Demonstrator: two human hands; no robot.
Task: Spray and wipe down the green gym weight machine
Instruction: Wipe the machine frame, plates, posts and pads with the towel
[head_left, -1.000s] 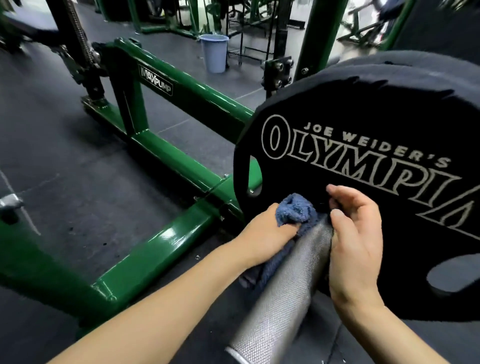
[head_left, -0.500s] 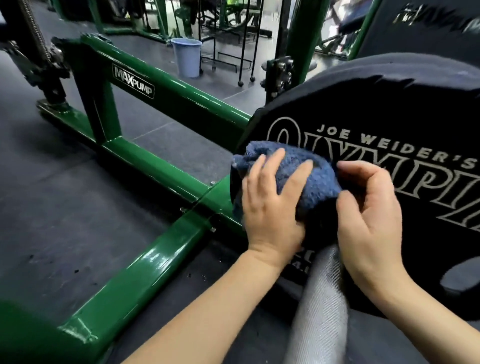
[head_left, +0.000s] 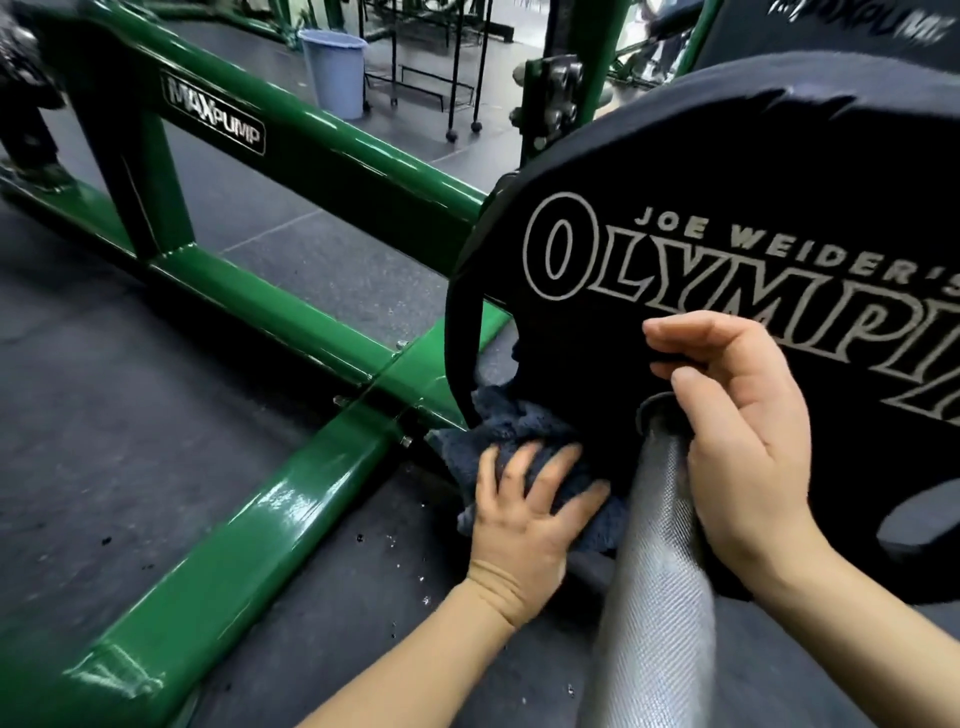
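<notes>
Your left hand (head_left: 524, 514) is pressing the blue cloth (head_left: 511, 423) with spread fingers against the lower edge of the black weight plate (head_left: 727, 171). Your right hand (head_left: 737, 436) is curling loosely over the knurled steel sleeve (head_left: 660, 587), gripping nothing firmly. The green machine frame (head_left: 311, 332) is lying just left.

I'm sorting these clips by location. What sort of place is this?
Almost certainly a gym. A black weight plate lettered "Olympia" sits on a knurled steel bar, beside a green machine frame labelled "Maxpump", all on dark rubber flooring. More green equipment stands behind.
</notes>
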